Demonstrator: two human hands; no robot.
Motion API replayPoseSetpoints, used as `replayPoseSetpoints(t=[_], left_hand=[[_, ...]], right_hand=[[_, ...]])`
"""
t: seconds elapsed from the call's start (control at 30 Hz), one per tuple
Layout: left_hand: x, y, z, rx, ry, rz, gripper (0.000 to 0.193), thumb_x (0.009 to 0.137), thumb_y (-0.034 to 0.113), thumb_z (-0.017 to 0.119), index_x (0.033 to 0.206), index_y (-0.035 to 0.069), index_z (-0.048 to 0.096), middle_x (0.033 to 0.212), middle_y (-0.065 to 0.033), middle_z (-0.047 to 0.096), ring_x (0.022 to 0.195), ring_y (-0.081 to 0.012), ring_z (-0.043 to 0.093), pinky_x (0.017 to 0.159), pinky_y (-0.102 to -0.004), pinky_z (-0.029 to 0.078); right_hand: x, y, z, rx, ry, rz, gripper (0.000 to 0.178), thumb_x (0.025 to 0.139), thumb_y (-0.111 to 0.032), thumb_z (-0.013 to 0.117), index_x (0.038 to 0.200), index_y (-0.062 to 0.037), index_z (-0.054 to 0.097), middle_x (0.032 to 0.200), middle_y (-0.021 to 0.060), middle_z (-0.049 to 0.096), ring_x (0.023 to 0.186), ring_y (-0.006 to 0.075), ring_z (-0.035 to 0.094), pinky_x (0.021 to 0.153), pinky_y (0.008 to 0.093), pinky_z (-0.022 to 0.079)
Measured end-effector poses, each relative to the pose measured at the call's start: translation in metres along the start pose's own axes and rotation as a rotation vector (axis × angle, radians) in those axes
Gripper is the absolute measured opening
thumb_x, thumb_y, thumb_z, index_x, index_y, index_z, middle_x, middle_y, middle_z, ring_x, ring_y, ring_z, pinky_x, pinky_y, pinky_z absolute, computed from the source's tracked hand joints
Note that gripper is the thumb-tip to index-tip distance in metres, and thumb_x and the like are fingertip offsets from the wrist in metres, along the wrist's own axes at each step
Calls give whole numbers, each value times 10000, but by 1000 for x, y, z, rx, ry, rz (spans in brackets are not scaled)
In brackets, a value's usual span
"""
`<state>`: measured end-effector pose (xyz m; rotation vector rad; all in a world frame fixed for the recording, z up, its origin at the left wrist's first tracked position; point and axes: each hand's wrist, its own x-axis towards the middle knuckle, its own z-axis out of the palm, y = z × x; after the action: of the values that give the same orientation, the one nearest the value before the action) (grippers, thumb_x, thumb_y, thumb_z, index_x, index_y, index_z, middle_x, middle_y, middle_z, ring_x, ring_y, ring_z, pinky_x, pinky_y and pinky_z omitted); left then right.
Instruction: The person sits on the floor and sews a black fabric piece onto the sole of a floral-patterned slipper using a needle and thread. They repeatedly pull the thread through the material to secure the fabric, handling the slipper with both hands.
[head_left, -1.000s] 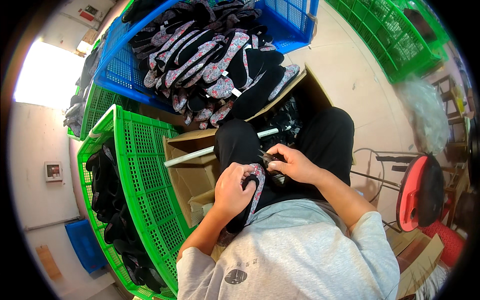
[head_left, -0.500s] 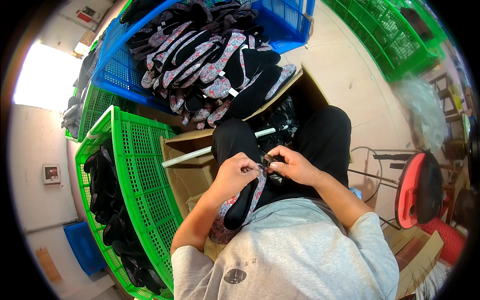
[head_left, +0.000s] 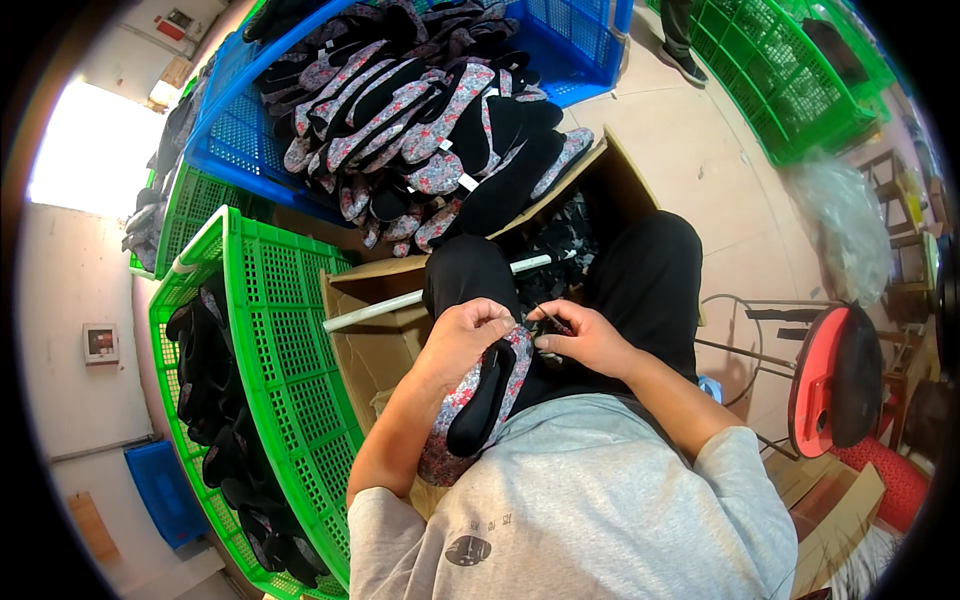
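A floral slipper with a black lining lies over my lap, its sole end toward my shirt. My left hand pinches the far end of it between thumb and fingers. Close beside, my right hand is closed around a small dark tool, thin and pointed, mostly hidden by the fingers. It looks like thread snips, but its blades do not show clearly. Both hands are just above my black trousers, a short way apart at the slipper's edge.
Ahead, a blue crate holds a heap of floral slippers. At left, a green crate contains dark slippers. An open cardboard box with a white bar sits by my knees. A red-and-black round stool stands right.
The slipper has turned a little, and its opening shows wider. My right hand and its tool have shifted slightly. Another person's leg and shoe have entered at the top right.
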<state>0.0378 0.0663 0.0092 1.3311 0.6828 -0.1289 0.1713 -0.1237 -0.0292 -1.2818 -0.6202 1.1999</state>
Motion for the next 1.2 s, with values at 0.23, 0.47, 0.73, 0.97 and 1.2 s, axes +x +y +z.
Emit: replayPoseSetpoints(t=[0.23, 0.47, 0.73, 0.97, 1.2], left_hand=[[0, -8, 0, -48, 24, 35, 102, 932, 114, 667, 967, 19, 668, 819, 37, 622, 697, -25, 519, 596, -189, 415], [-3, -6, 5, 213, 99, 71, 102, 934, 59, 637, 996, -17, 664, 904, -3, 655, 812, -64, 573, 738, -215, 471], [-17, 18, 22, 724, 89, 410, 74, 788, 88, 727, 790, 17, 706, 757, -72, 586, 720, -198, 592, 658, -314, 466], [-19, 15, 22, 668, 98, 346, 42, 821, 51, 690, 810, 10, 688, 773, -83, 582, 697, -199, 584, 630, -311, 454], [-5, 4, 11, 410, 108, 274, 84, 887, 55, 660, 856, -23, 660, 815, -57, 603, 738, -127, 567, 676, -269, 457]], right_hand=[[10, 22, 16, -229, 69, -139, 226, 888, -108, 738, 1071, -38, 626, 872, 16, 655, 811, 106, 600, 761, 276, 499], [9, 13, 20, -296, 92, -64, 153, 883, -96, 721, 977, -37, 617, 821, 54, 647, 752, 140, 604, 715, 294, 493], [4, 12, 15, -205, 206, -276, 138, 932, -82, 670, 975, -17, 555, 807, 67, 645, 729, 144, 602, 693, 305, 500], [5, 12, 5, -186, 294, -314, 128, 932, -78, 670, 974, -21, 563, 803, 49, 609, 709, 126, 582, 669, 292, 496], [6, 29, -1, 48, 305, -181, 76, 960, -59, 631, 979, -38, 560, 846, 17, 597, 766, 79, 590, 712, 232, 484]])
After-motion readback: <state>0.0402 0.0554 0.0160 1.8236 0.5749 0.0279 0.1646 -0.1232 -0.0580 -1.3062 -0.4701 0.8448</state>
